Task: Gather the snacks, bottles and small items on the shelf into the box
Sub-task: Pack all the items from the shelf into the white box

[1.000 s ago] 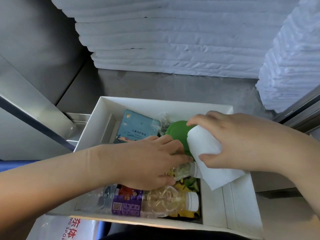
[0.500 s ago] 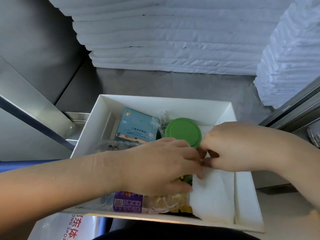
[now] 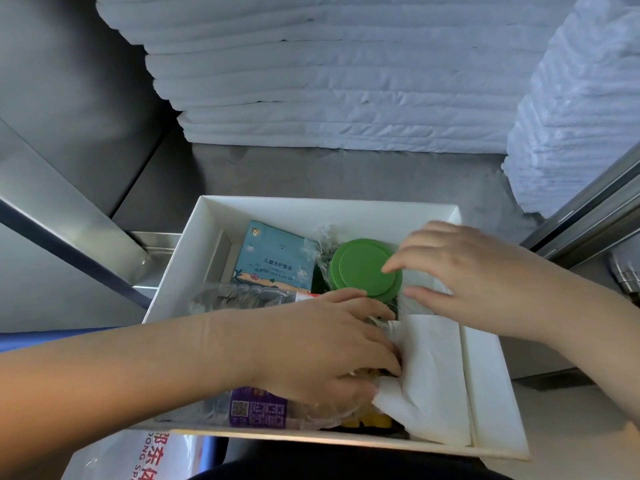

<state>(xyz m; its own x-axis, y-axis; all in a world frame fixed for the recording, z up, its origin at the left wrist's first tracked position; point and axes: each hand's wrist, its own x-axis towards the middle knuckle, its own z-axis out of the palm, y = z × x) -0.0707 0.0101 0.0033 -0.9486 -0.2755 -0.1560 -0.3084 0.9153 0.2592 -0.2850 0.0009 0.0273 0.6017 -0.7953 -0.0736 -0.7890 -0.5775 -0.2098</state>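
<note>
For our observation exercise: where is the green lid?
Head view: the green lid sits in the white box, between the blue carton and the right hand.

Single head-worn view, looking steeply down, close over the box (image 3: 311,209), shelf behind

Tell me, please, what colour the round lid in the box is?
The lid is green, clearest in the head view.

The left hand (image 3: 322,348) covers most of the purple-labelled bottle (image 3: 258,408); at 7 o'clock the printed bag (image 3: 138,459) is cropped.
</note>
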